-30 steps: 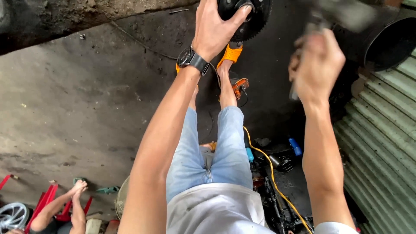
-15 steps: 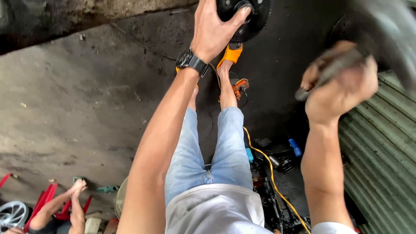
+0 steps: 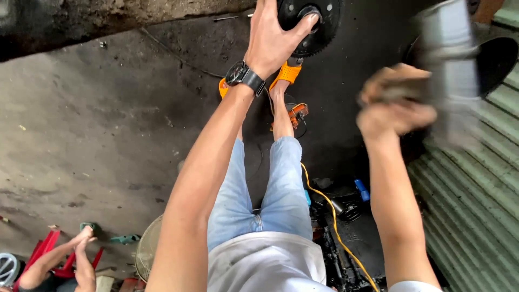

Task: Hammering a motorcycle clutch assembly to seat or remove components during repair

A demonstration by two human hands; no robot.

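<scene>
Toothed black sprocket disc (image 3: 316, 24) sits at the top edge of the head view, raised in front of the person. Left hand (image 3: 273, 38) is stretched up to it on a straight arm, palm over the disc's left part, the thumb hooked into the round centre hole and the fingers spread on its face; it grips the disc. A black wristwatch (image 3: 244, 77) sits on that wrist, just below the disc.

Right of the disc, well apart from it, the right hand (image 3: 394, 105) is raised and blurred by motion. Its fingers are curled tight around the handle of a grey metal tool (image 3: 451, 65), whose broad smeared head stands above the fist; what kind of tool it is cannot be told.

Below the disc hang the person's legs in light blue jeans (image 3: 259, 194), with orange sandals (image 3: 286, 73) on the feet just under it. A yellow cable (image 3: 330, 216) runs down across the dark oily floor, past a small blue part (image 3: 361, 190) and black machine parts. Corrugated grey sheet (image 3: 470, 216) lies below the tool. Far down to the left of the disc, another person's arm (image 3: 59, 257) rests by a red plastic stool (image 3: 46, 246), beside a round wire fan guard (image 3: 147, 254).
</scene>
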